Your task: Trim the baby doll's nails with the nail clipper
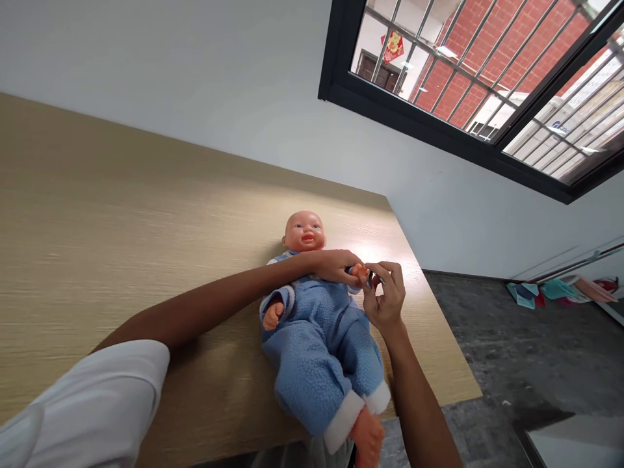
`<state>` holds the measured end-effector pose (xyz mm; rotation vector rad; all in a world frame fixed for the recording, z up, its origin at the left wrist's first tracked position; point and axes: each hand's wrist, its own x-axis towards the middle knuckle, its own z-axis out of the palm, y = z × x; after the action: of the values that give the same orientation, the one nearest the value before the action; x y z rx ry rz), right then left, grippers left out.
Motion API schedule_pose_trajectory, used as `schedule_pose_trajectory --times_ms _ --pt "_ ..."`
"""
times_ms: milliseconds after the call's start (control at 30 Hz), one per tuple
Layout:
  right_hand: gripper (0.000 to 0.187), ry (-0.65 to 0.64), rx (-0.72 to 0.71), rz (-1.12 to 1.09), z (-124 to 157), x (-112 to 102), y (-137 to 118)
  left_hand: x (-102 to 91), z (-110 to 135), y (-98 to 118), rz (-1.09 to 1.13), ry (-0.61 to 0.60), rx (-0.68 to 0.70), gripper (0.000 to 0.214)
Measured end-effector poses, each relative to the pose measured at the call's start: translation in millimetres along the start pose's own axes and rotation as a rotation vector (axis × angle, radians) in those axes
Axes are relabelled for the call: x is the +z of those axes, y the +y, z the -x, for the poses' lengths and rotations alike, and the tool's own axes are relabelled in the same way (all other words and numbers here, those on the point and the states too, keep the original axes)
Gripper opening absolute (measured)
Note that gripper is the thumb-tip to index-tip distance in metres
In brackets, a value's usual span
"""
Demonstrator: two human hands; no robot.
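Note:
A baby doll (308, 318) in a blue fleece outfit with white cuffs lies on its back on the wooden table, its head toward the wall. My left hand (336, 265) reaches across the doll's chest and is closed around the wrist of one of its arms. Past my fingers pokes the doll's small hand (359, 270). Close against it, my right hand (386, 294) pinches a small, shiny dark metal thing that looks like a nail clipper (371, 279); my fingers hide most of it. The doll's other hand (273, 316) rests free at its side.
The light wooden table (121, 214) runs along a pale wall (219, 78), its right edge just beyond my right hand. A barred window (453, 71) is at the upper right. Dustpans (560, 290) stand on the dark floor (487, 338) at the right.

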<state>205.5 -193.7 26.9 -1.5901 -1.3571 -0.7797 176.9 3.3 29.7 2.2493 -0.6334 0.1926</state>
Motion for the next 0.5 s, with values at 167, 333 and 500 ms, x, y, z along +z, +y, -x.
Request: schedule_pose_trajectory --times_ms 167,333,500 --pt "0.020 -0.027 0.008 -0.002 -0.7 -0.3 -2.4 -4.1 -0.9 3.4 0.029 -0.109 0.014 0.051" --pt "0.014 -0.039 0.014 0.004 0.0 0.5 -2.4 -4.7 -1.5 4.5 0.018 -0.125 0.014 0.053" --pt "0.014 -0.036 -0.003 0.024 -1.8 0.5 -3.3 -3.2 -0.7 0.6 0.027 -0.123 0.027 0.053"
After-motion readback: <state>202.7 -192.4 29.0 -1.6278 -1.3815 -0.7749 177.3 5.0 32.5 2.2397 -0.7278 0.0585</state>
